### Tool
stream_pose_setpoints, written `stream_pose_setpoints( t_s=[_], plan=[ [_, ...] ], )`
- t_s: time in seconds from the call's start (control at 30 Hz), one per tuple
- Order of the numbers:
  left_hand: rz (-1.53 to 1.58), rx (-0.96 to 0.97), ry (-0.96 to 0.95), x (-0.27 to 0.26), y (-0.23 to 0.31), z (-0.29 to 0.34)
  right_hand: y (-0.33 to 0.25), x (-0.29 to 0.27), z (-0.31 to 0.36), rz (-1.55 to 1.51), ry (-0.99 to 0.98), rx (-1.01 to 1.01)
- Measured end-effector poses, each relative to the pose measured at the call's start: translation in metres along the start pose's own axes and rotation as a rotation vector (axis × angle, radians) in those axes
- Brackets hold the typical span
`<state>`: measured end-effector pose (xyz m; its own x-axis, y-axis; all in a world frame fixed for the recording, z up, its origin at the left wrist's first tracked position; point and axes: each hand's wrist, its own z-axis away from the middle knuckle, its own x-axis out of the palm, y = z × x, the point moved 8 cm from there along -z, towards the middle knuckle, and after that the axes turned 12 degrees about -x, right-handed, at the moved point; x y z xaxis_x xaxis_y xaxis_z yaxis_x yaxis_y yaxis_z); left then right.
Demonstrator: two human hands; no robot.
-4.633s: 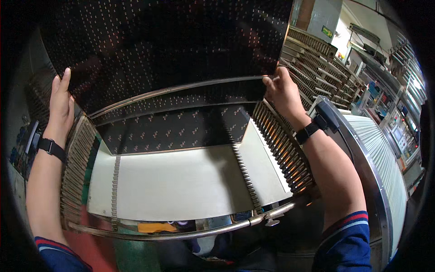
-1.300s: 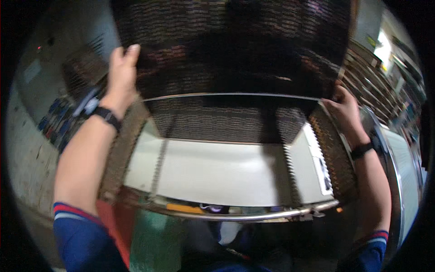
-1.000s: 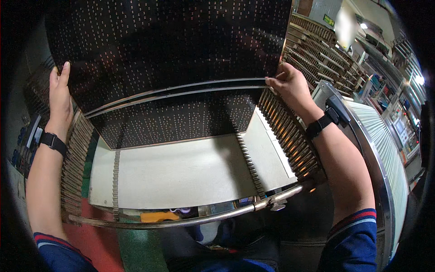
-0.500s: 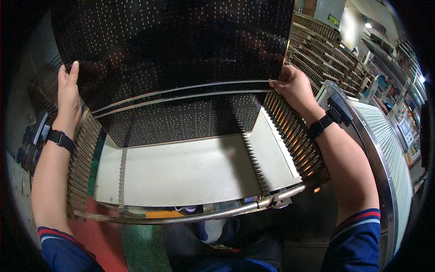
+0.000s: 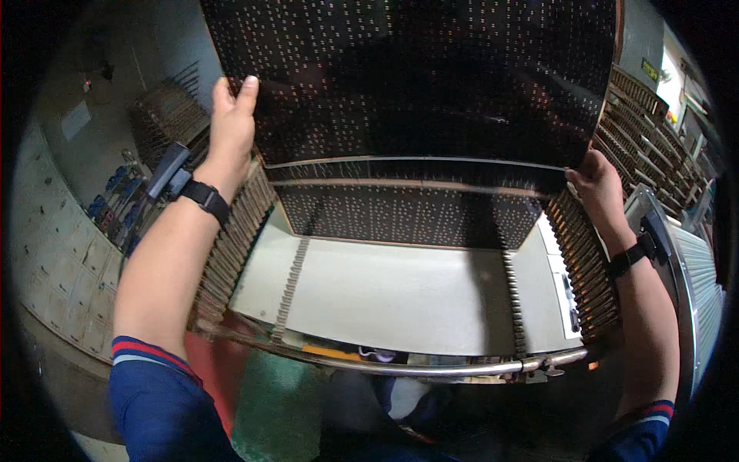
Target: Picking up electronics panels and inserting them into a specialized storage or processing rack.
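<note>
A large black panel (image 5: 423,85) dotted with rows of small shiny points, perhaps a circuit board panel, stands upright before me. My left hand (image 5: 233,135) grips its left edge, thumb and fingers pinching it. At the lower right corner my right hand (image 5: 599,189) is closed on the same panel. Beneath it is a metal rack (image 5: 431,369) with coil-like slotted sides. A similar dotted black panel (image 5: 400,217) stands farther back, partly hidden behind the held one. Where the held panel's lower edge meets the rack slots is hard to make out.
A white surface (image 5: 400,281) lies under the rack, crossed by two ribbed strips. More slotted racks (image 5: 643,138) stand at the right, near a metal-framed ribbed panel (image 5: 697,269). Pale cabinets (image 5: 65,254) line the left. The floor (image 5: 277,400) is green and red.
The view has swung left, so the rack and panel appear farther right and more cabinets show. Both hands keep hold of the panel.
</note>
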<state>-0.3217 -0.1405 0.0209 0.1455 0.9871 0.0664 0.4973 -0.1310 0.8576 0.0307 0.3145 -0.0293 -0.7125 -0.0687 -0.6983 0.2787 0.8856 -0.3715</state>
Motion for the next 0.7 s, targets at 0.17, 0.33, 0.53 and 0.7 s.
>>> stream_pose_setpoints(
  t_s=[0.17, 0.33, 0.53, 0.7],
  plan=[
    [0.078, -0.015, -0.060, -0.006, -0.007, 0.000, -0.019, -0.002, 0.001, -0.148, 0.113, -0.079],
    [0.193, -0.027, -0.054, -0.014, -0.013, -0.011, -0.009, -0.003, 0.006, -0.317, 0.039, -0.075],
    [0.016, -0.063, 0.085, -0.018, -0.024, -0.017, -0.021, -0.001, 0.007, -0.094, 0.012, -0.132],
    [0.036, -0.043, -0.012, -0.026, -0.017, -0.014, -0.012, 0.009, -0.001, -0.085, -0.029, 0.004]
  ],
)
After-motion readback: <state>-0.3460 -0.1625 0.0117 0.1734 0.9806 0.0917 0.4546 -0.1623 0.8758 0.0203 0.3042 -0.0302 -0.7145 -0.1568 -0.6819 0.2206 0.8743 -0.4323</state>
